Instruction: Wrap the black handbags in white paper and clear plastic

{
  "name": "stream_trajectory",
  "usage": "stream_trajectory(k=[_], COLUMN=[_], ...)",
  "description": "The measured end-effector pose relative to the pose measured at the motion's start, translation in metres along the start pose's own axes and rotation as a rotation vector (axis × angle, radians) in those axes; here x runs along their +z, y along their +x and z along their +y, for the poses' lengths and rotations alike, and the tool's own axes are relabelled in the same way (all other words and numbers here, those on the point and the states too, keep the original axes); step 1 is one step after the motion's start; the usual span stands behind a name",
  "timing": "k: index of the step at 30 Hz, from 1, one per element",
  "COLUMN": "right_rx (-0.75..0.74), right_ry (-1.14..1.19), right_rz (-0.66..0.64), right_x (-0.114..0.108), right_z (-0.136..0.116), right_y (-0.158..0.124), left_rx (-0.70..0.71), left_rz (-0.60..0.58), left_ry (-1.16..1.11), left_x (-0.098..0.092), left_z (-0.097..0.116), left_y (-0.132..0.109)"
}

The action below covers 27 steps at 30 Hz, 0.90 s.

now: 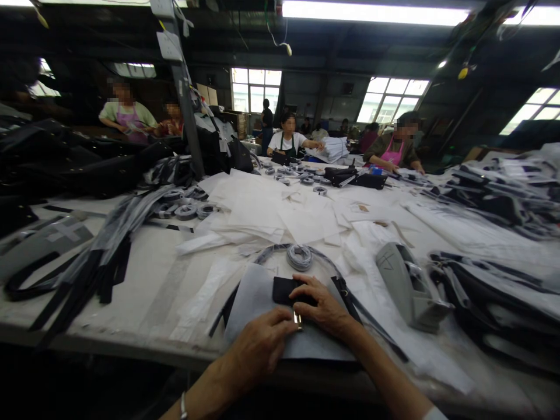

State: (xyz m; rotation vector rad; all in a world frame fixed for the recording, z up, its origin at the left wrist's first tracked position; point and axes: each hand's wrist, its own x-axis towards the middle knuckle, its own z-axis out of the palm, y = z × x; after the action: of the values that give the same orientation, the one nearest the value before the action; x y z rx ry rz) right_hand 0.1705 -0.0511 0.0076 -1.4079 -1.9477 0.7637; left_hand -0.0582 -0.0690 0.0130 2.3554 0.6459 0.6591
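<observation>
At the lower centre of the frame, a black flap (pixel 283 290) lies on a pale sheet (pixel 249 303), just beyond the left hand (pixel 265 338) and partly under the fingers of the right hand (pixel 321 303). A gold clasp (pixel 298 320) sits below the flap, between the two hands. The left hand's fingers are bunched at the clasp; whether they pinch it I cannot tell. The right hand is spread, palm down, its fingertips over the flap's right part and its thumb side beside the clasp. The hands almost meet there. A wrapped coil (pixel 300 257) lies just above the flap, and a grey tape dispenser (pixel 411 286) stands at centre right, apart from both hands.
</observation>
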Motion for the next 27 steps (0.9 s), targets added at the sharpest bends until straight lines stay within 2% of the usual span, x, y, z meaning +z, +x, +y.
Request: stream_trajectory(k=[6, 10, 14, 20, 23, 27], right_rx=[0.008, 0.021, 0.016, -0.155, -0.245, -0.272], right_ry=[-0.076, -0.094, -0.143, -0.318, -0.365, -0.395], right_rz=[0.019, 0.010, -0.011, -0.036, -0.091, -0.168], right_x=[0.003, 0.005, 0.003, -0.005, -0.009, -0.011], right_z=[-0.003, -0.003, -0.004, -0.010, -0.015, -0.019], right_y=[-0.003, -0.002, -0.003, -0.008, -0.010, -0.009], left_rx=[0.108, 0.095, 0.094, -0.007, -0.006, 0.020], left_rz=[0.069, 0.097, 0.070, -0.001, 0.028, 0.085], left_ry=[0.197, 0.254, 0.251, 0.315, 0.320, 0.257], left_x=[0.017, 0.020, 0.019, 0.022, 0.025, 0.025], left_z=[-0.013, -0.011, -0.010, -0.006, -0.009, -0.014], left_y=[-0.001, 0.001, 0.002, 0.005, 0.004, 0.001])
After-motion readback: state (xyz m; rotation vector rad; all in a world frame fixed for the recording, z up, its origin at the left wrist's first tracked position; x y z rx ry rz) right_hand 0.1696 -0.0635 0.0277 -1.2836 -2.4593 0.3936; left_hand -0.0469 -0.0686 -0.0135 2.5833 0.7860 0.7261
